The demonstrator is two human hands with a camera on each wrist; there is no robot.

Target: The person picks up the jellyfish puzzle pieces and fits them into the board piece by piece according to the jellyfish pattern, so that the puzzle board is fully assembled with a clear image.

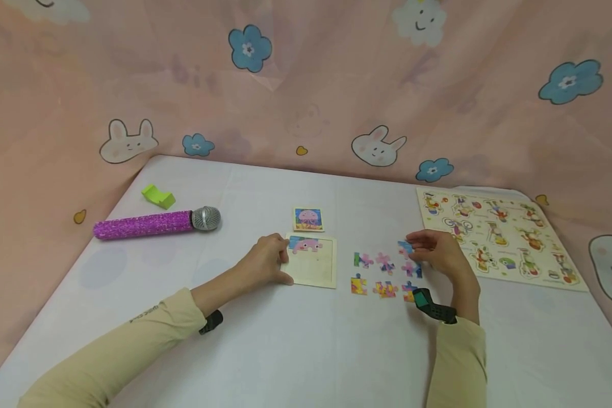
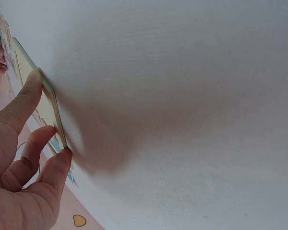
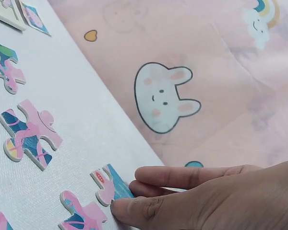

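Observation:
My left hand (image 1: 265,262) holds the left edge of a shallow square puzzle tray (image 1: 311,272), thumb at the near corner and curled fingers at the far one. Joined pieces with a pink face (image 1: 306,245) lie along the tray's far side. On the right, my right hand (image 1: 438,252) pinches a blue-and-pink puzzle piece (image 3: 119,184) by its blue edge, between thumb and fingers. Beside that hand, several loose puzzle pieces (image 1: 385,263) lie in two rows on the white table. A small picture card (image 1: 308,219) with a pink jellyfish lies just beyond the tray.
A purple glittery microphone (image 1: 148,225) lies at the left, with a bright green curved block (image 1: 158,196) behind it. At the right back lies a large board (image 1: 500,238) with printed figures. A pink patterned cloth (image 1: 306,85) hangs behind the table (image 1: 285,351).

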